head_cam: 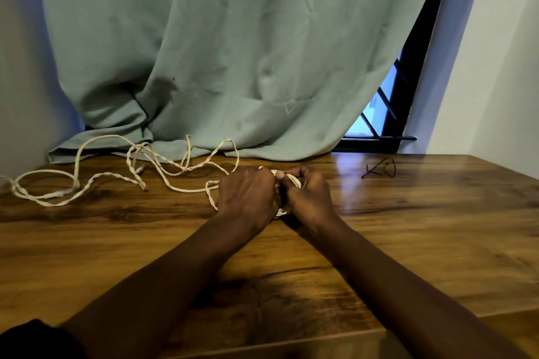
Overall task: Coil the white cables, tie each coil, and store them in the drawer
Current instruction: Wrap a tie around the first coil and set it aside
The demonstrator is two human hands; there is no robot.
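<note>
A small white cable coil (294, 180) sits between my two hands at the middle of the wooden table (408, 227). My left hand (248, 195) grips its left side, and my right hand (309, 198) pinches its top edge with thumb and fingers. Most of the coil is hidden behind my hands. From the coil a long twisted white cable (116, 177) trails loose to the left across the table in several loops. No drawer is in view.
A thin dark tie (380, 169) lies on the table at the back right. A green curtain (233, 52) hangs over the table's far edge, touching the loose cable. A window shows behind it at right.
</note>
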